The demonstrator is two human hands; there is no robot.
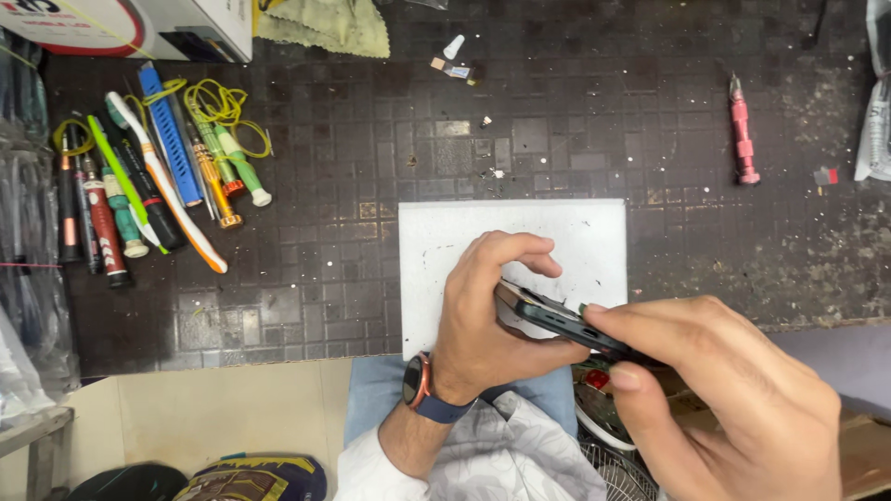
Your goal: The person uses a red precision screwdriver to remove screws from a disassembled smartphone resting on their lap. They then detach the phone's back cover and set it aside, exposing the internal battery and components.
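A dark phone [557, 320] is held edge-up between both hands, above the near edge of a white mat [512, 243] that lies on the dark gridded bench [371, 186]. The left hand [487, 320] is clenched around the phone's left end, the fingers curled over the top edge and the thumb pressed beneath it; a watch [419, 382] with a blue strap is worn on that wrist. The right hand [715, 394] is closed on the phone's right end, which is pinched between the thumb and the fingers, so that the end itself is hidden. The phone is tilted, its left end higher in the picture than its right, and its side edge with small slots is turned towards the camera.

At the left of the bench a cluster of screwdrivers and other tools [148, 176] is laid out, with a yellow-green cord [218, 107] looped over them. A pink screwdriver [742, 134] is seen well apart at the far right. A green cloth [329, 26] and a white box [139, 26] are placed along the far edge, and a small white cap [453, 46] lies near them.
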